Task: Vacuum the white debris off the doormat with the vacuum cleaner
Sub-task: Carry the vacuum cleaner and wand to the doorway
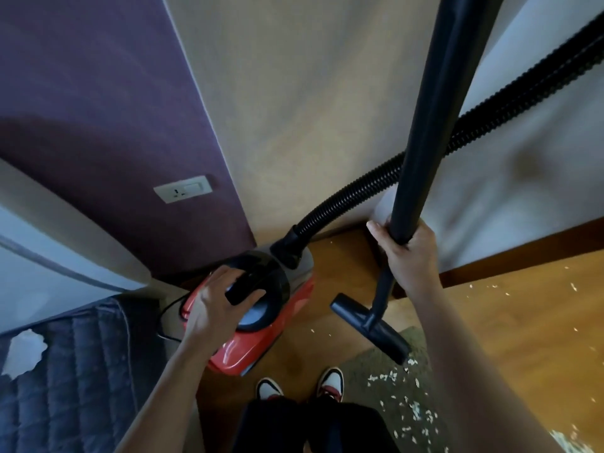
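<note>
1. The vacuum cleaner (261,341), a glossy red canister with a black domed top, sits on the wooden floor (506,338) in a wall corner. The left hand (215,305) curls its fingers round the black carry handle.
2. The right hand (408,256) grips the smooth black wand (434,109); a ribbed hose (353,194) arcs behind.
3. The T-shaped nozzle (369,325) reaches the edge of the coarse doormat (359,361), which is strewn with white debris (382,376).

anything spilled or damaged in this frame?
White debris is scattered over the doormat and onto the wooden floor. At lower left, the dark quilted cover has a ragged hole showing white underneath.
</note>
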Action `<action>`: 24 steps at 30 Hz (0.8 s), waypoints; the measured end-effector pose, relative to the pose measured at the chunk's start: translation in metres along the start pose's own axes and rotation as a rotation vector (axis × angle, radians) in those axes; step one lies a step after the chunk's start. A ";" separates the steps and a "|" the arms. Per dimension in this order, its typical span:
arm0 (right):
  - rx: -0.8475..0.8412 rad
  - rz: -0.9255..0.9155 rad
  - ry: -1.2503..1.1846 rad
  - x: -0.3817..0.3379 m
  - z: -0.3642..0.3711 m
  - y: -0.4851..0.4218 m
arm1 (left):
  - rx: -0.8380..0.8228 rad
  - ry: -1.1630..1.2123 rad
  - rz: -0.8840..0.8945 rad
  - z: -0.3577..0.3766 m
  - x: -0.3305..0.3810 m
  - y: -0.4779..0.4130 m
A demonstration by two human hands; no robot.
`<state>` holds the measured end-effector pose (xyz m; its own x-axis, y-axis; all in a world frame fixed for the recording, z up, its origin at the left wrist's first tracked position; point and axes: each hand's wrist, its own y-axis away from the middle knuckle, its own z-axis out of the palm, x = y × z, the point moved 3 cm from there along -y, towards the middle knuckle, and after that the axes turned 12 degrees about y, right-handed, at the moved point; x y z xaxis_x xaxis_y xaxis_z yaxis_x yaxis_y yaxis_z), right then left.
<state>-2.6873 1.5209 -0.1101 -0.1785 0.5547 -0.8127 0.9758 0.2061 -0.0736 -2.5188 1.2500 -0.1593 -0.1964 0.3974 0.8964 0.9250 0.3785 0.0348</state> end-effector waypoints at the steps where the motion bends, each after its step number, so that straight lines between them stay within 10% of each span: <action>1: 0.001 0.008 0.008 0.015 0.007 -0.004 | -0.007 -0.003 0.002 0.010 -0.013 -0.007; 24: 0.317 -0.165 -0.063 0.366 0.211 -0.095 | -0.217 -0.038 0.148 0.293 -0.384 -0.139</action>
<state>-2.8187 1.5340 -0.5226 -0.3382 0.4818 -0.8084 0.9270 0.0226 -0.3743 -2.6674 1.2896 -0.6382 -0.0624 0.4678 0.8816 0.9918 0.1279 0.0023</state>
